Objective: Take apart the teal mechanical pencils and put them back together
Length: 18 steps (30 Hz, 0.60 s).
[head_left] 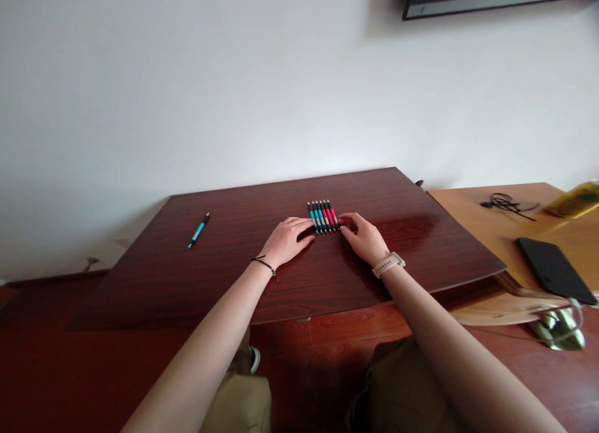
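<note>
Several pens lie side by side in a tight row near the middle of the dark table; the blue pens [318,216] are on the left and the red pens [331,216] on the right. Against the row's left side rests my left hand [286,241], fingertips at the blue pens, thumb spread apart from the fingers. My right hand [367,238] is at the opposite side, its fingers and thumb apart, touching or nearly touching the outermost red pen. Farther left, a single blue pen [199,231] lies at a slant, away from both hands.
The dark wooden table [224,283] stands against a white wall [234,96]. On a lighter wooden table [468,214] to the right are a black cable [505,203], a yellow package [575,200] and a dark flat device [555,267]. A screen [496,1] hangs above.
</note>
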Motion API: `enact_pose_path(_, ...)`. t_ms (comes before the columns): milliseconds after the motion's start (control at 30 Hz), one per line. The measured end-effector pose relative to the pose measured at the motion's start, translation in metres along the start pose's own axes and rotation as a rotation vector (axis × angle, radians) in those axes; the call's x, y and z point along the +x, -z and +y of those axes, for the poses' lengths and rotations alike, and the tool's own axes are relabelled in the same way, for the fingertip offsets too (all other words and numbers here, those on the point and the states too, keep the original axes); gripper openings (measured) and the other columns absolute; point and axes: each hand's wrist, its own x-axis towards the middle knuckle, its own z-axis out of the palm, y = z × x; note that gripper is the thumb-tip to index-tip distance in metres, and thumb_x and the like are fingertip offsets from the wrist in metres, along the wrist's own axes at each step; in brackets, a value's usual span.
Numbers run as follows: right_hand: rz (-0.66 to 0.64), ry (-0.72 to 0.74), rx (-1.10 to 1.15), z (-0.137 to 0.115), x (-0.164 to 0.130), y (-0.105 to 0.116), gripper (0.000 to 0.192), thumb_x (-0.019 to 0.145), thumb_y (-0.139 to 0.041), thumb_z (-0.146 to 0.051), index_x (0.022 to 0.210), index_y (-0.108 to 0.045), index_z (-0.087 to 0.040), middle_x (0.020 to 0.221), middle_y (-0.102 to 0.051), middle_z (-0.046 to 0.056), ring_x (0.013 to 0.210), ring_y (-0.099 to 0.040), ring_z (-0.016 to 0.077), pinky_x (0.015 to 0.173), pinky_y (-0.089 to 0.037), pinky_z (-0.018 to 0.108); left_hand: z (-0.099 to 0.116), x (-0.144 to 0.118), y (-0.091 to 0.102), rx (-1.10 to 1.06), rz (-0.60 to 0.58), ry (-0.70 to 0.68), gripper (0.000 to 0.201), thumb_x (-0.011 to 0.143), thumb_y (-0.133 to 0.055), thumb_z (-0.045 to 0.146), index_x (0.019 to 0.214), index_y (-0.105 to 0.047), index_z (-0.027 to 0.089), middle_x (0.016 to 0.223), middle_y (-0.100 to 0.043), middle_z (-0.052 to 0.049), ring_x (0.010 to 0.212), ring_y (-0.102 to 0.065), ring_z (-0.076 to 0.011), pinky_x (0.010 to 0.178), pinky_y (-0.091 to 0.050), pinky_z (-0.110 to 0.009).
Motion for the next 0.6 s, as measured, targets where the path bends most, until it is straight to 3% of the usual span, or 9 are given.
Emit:
enact_pose_path(233, -0.010, 0.003, -0.022, -0.0012, 0.0002, -0.0006, 0.029, 0.094, -0.065, -0.020, 0.123, -0.069, -0.024, 0.119, -0.082, 0.007, 0.105, -0.078, 0.0244, 0.097, -0.060, 0.043, 0.0005, 0.0017, 0.0003, 0.009, -0.025, 0.009, 0.045, 0.104, -0.065, 0.033, 0.148, -0.063, 0.022, 0.151, -0.067, -0.009, 0.139, -0.062, -0.0262, 0.123, -0.047, -0.047)
enact_pose_path(600, -0.021, 0.014, -0.030, -0.0028, 0.0001, -0.0003, 0.028, 0.093, -0.065, -0.020, 0.120, -0.071, -0.025, 0.118, -0.082, 0.006, 0.104, -0.078, 0.0242, 0.099, -0.060, 0.043, -0.0038, 0.0016, -0.0027, -0.010, -0.013, 0.003, 0.043, 0.105, -0.064, 0.031, 0.147, -0.064, 0.021, 0.151, -0.067, -0.010, 0.140, -0.061, -0.0257, 0.124, -0.047, -0.048)
